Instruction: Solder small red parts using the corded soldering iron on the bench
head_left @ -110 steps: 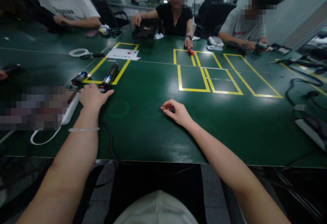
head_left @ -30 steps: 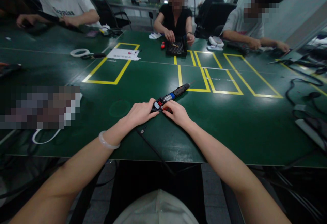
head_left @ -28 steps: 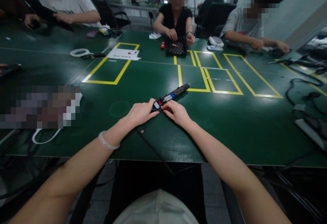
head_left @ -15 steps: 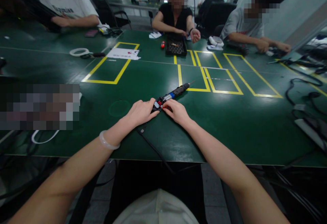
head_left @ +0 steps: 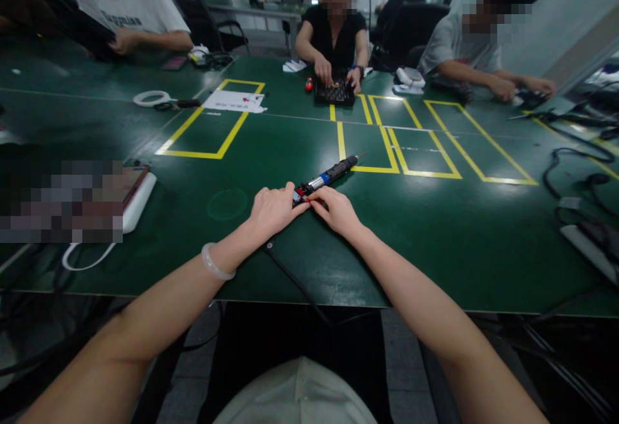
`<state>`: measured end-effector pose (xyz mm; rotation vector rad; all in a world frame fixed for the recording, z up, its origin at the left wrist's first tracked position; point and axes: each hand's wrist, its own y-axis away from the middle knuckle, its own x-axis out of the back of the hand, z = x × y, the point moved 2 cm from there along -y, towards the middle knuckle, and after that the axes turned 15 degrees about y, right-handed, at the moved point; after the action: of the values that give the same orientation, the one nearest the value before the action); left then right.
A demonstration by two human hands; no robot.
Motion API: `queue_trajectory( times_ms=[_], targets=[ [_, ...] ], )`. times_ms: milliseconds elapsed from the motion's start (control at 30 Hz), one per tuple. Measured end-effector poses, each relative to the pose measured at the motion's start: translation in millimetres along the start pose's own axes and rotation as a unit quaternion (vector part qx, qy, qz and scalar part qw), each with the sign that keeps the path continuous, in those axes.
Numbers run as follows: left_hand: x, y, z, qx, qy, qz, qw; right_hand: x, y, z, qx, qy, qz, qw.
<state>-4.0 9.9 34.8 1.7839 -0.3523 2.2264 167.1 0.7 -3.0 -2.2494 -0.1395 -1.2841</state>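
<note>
A slim electric screwdriver [head_left: 329, 175] lies slantwise on the green table, its thin bit pointing away to the right. Black, silver and blue sections show along it, and red and whitish inner parts are exposed near its rear. My left hand [head_left: 275, 211] is closed over that rear end, thumb along the near side. At the same spot, thumb and index finger of my right hand [head_left: 336, 210] pinch a small red part on the screwdriver's near side; the fingertips hide most of it. A black cord [head_left: 294, 282] runs from beneath my left hand over the table's front edge.
Yellow tape outlines [head_left: 425, 173] mark the table beyond the screwdriver. Across from me a person handles pieces in a black tray [head_left: 333, 96]. A white sheet [head_left: 232, 101] and magnifier [head_left: 152, 98] lie back left; a white-edged object [head_left: 140, 202] stands left. Cables [head_left: 546, 176] lie right.
My left hand has shifted slightly right and forward along the screwdriver, its thumb now nearer my right fingertips. My right hand keeps its pinch. The person opposite now has both hands at the black tray.
</note>
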Motion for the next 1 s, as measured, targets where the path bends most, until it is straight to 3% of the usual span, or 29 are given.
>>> queue_trajectory(
  times_ms=[267, 433, 600, 867, 1000],
  targets=[
    [4.4, -2, -5, 0.016, -0.004, -0.005, 1.000, 9, 6, 1, 0.003, -0.016, 0.014, 1.000],
    [7.7, -5, -21, 0.030, -0.018, -0.007, 0.999, 14, 7, 8, -0.028, -0.013, 0.019, 0.999],
    [12.0, -14, -54, 0.091, -0.009, -0.004, 0.996, 16, 7, 13, -0.034, -0.024, 0.021, 0.999],
    [30.1, -24, -125, 0.238, 0.021, 0.018, 0.971, 14, 7, 15, -0.035, -0.030, 0.012, 0.999],
    [36.8, -23, -157, 0.282, 0.024, 0.027, 0.959, 14, 7, 15, -0.036, -0.034, 0.006, 0.999]
  ],
)
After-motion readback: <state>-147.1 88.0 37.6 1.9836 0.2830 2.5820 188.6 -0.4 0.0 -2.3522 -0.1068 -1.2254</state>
